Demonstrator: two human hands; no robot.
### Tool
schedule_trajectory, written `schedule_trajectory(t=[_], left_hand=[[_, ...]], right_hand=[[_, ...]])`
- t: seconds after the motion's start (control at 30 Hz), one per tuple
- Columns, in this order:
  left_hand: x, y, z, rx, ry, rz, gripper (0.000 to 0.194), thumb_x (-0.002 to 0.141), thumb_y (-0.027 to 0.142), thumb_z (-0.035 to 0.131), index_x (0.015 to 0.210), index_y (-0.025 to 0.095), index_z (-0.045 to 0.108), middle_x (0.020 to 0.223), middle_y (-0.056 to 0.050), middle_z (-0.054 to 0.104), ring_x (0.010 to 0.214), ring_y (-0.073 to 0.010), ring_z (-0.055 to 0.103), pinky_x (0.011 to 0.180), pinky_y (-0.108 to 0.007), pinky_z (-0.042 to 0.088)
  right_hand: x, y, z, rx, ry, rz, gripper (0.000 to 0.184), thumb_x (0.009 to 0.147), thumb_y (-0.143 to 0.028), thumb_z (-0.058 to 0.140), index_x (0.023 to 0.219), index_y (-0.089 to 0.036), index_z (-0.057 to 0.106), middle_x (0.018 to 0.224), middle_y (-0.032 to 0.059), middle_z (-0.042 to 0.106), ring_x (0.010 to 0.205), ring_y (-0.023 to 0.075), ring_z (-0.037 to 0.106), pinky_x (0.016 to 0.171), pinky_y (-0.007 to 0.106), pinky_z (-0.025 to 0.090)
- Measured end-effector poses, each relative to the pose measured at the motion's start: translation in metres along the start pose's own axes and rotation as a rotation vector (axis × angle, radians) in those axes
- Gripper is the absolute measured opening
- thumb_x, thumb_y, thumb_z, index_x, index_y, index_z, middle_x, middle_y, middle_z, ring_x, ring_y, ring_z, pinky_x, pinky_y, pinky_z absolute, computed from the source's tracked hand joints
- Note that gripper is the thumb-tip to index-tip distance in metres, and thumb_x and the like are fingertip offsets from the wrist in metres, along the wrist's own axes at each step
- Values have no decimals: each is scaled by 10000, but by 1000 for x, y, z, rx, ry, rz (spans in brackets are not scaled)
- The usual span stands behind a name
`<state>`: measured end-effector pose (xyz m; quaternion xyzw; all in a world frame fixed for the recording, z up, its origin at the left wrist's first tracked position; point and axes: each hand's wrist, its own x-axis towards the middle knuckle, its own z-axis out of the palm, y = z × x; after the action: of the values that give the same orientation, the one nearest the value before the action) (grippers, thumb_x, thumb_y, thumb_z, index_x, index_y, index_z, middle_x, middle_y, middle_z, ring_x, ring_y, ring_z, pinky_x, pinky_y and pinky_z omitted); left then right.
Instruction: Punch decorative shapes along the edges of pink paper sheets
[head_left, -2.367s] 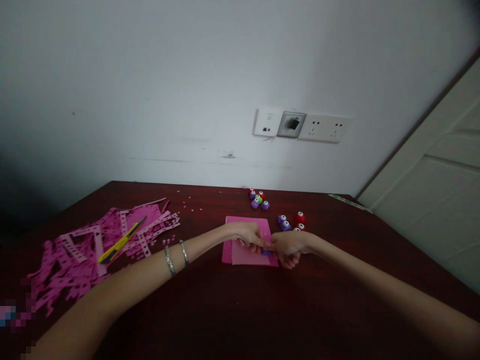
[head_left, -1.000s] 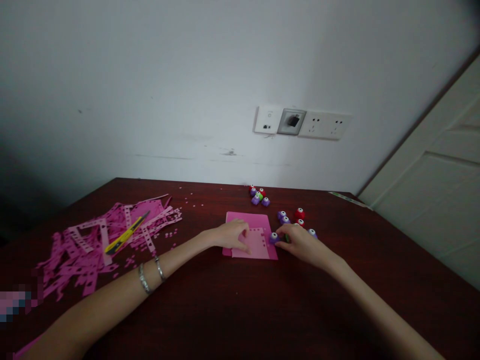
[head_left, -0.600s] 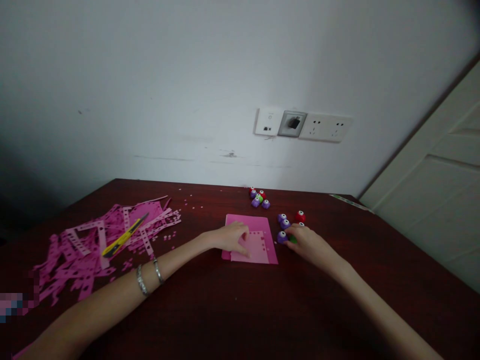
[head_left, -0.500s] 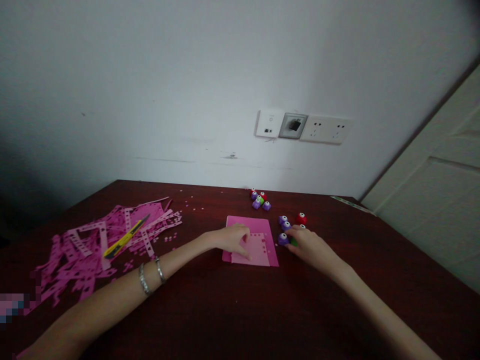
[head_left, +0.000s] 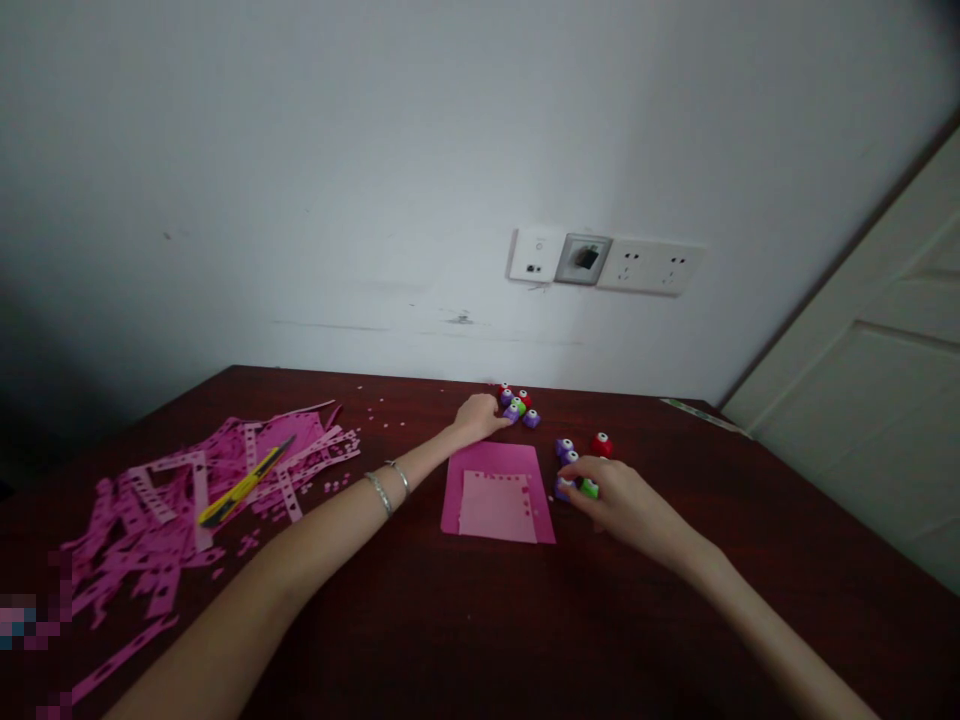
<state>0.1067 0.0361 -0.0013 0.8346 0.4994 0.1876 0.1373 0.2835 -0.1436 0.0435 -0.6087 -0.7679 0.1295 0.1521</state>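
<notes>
My left hand (head_left: 480,416) reaches to the back cluster, its thumb and fingers closed at the near purple craft punch (head_left: 512,412); part of the grip is hidden. On the right, my right hand (head_left: 611,492) has its thumb and forefinger around another purple craft punch (head_left: 564,490), which stays on the table. A green craft punch (head_left: 590,489) sits under that hand's fingers. Between the hands lies a dark pink sheet (head_left: 491,457), with a paler pink sheet (head_left: 495,510) on it. Small punched shapes line the paler sheet's top and right edges.
Cut pink paper strips (head_left: 161,500) with punched holes are heaped at left, a yellow utility knife (head_left: 247,482) on top. A red craft punch (head_left: 602,445) stands behind my right hand. The wall with sockets (head_left: 645,266) bounds the table's back.
My left hand has left the paler sheet and moved back to the far cluster of punches. My right hand remains around the same purple punch. The view has tilted slightly.
</notes>
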Motion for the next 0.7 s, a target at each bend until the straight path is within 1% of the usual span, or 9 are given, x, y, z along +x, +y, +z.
schedule_trajectory(t=[0.07,0.17,0.27,0.33,0.4,0.47,0.57,0.63,0.7], left_hand=[[5,1,4,33,-10,-30,328,685,480,617,719,154,640,801,-77,656,794,-204,594,622,-254,393],[8,3,8,46,-27,-40,333,673,495,623,704,164,650,794,-72,660,794,-207,598,628,-258,401],[8,4,12,36,-11,-48,301,681,473,619,723,178,662,811,-65,666,800,-202,601,635,-256,404],[7,4,14,22,-9,-61,264,700,440,602,741,188,670,818,-62,670,804,-198,602,636,-254,403],[6,6,15,1,-13,-69,236,711,407,586,752,192,675,808,-63,670,792,-194,602,634,-254,400],[3,6,13,-26,-12,-69,227,707,393,581,748,191,678,777,-60,665,762,-189,601,624,-255,392],[-8,7,4,-75,6,-49,250,706,414,567,711,191,680,701,-39,649,693,-172,588,598,-251,373],[-20,8,-5,-112,15,-21,283,705,450,560,686,193,678,658,-24,636,648,-156,570,584,-248,362],[-35,9,-13,-150,32,7,298,694,473,569,698,196,679,658,-16,635,627,-145,555,581,-250,360]], right_hand=[[0,0,1,6,-9,6,266,840,-322,443,947,-201,655,941,74,661,568,161,614,551,253,436],[1,1,3,3,-21,28,267,841,-321,442,941,-207,662,923,74,663,583,167,620,547,253,433],[1,-1,3,-7,-20,25,267,839,-319,450,943,-201,666,925,77,670,675,196,638,589,265,445],[0,-4,3,-5,-14,-3,258,834,-303,460,936,-194,670,915,75,678,763,218,639,646,279,451],[0,-6,4,6,-11,-25,255,831,-287,465,939,-186,672,921,78,683,802,226,636,683,290,451],[1,-8,6,35,-11,-29,269,837,-279,454,966,-179,669,939,84,682,787,220,638,679,289,454],[4,-9,10,103,15,-39,293,838,-257,450,1035,-175,650,919,86,687,736,203,640,654,279,461],[6,-10,13,154,41,-39,313,840,-248,444,1074,-165,634,881,87,690,689,192,638,621,273,467],[10,-13,15,197,69,-7,337,850,-261,425,1100,-146,619,833,88,690,635,181,631,563,261,467]])
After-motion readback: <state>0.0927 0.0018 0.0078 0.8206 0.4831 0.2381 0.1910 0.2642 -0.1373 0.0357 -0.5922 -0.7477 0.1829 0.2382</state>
